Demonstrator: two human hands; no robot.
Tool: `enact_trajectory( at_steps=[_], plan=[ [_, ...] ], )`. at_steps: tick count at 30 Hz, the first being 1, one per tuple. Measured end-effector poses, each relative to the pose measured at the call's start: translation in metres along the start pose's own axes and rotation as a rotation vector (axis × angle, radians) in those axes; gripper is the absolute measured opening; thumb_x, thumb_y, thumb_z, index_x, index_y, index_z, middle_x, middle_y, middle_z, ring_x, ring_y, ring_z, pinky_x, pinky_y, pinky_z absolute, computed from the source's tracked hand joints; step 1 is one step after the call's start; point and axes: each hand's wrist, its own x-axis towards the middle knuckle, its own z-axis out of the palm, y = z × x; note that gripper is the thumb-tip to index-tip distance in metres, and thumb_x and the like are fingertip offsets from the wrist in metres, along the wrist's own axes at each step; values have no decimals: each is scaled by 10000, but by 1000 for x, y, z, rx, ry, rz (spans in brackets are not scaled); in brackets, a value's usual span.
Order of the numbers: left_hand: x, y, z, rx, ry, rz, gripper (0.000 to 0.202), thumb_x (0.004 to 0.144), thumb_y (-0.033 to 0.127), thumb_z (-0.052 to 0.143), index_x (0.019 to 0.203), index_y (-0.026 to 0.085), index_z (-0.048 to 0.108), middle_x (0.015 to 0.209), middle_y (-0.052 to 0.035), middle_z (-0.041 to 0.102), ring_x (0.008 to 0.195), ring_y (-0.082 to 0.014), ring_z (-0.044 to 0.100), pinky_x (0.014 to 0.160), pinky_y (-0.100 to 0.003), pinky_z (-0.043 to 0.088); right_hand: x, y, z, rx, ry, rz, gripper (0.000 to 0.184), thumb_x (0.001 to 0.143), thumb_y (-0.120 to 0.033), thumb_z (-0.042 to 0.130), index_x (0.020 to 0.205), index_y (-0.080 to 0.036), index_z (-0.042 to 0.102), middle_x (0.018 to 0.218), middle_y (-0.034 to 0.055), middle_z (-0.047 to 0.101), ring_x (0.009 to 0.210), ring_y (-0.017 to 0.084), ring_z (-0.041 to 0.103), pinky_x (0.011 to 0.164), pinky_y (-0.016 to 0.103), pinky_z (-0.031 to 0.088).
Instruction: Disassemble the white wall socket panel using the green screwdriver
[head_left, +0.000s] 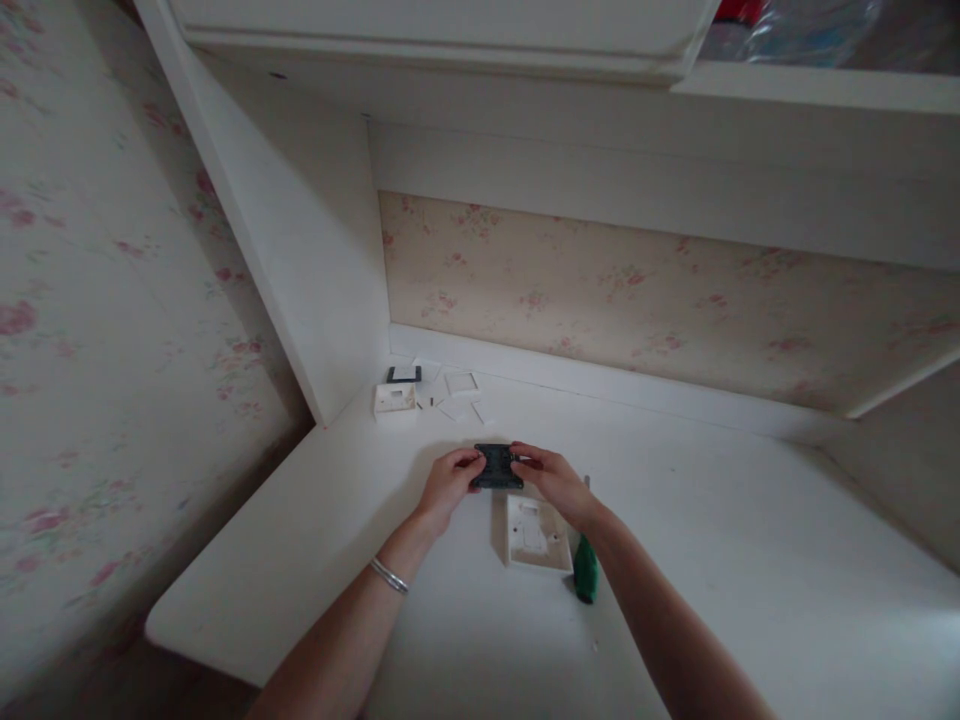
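Note:
Between my two hands I hold a dark, square electrical switch module (497,467) just above the desk. My left hand (452,482) pinches its left edge, thumb on the face. The right edge is gripped by my right hand (551,480), with the fingers closed on it. Below the module lies a white open wall-mount box (536,535), its hollow side facing up. A screwdriver with a green handle (586,570) rests against the right of that box, partly hidden by my right forearm.
On the white desk (712,560), toward the back left, sit a second white box (394,399), a dark frame (404,374), a white frame (461,384), thin white strips and small screws. A side panel (315,240) rises at left; an overhead cabinet (450,30) hangs above.

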Motion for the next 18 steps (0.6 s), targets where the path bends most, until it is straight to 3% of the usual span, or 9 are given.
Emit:
enact_trajectory(
  at_steps=[6, 12, 18],
  plan=[
    [-2, 1, 0, 82, -43, -6, 373, 688, 432, 718, 914, 137, 687, 832, -71, 625, 706, -171, 594, 526, -239, 490, 5, 3, -1, -149, 62, -60, 294, 791, -419, 549, 894, -186, 694, 1090, 76, 675, 801, 191, 636, 742, 310, 471],
    [-2, -1, 0, 95, -2, 14, 388, 704, 490, 693, 873, 142, 663, 780, -56, 608, 653, -159, 579, 475, -222, 470, 4, 3, 3, -214, 50, -124, 251, 824, -419, 521, 896, -212, 644, 982, 29, 691, 662, 147, 604, 614, 255, 440],
    [-1, -2, 2, 93, 16, 67, 434, 756, 557, 618, 928, 162, 673, 680, -20, 587, 480, -113, 511, 366, -191, 360, 2, -4, 7, -226, 42, -192, 217, 857, -392, 487, 894, -219, 613, 1113, 47, 659, 807, 163, 630, 740, 275, 460]
  ],
)
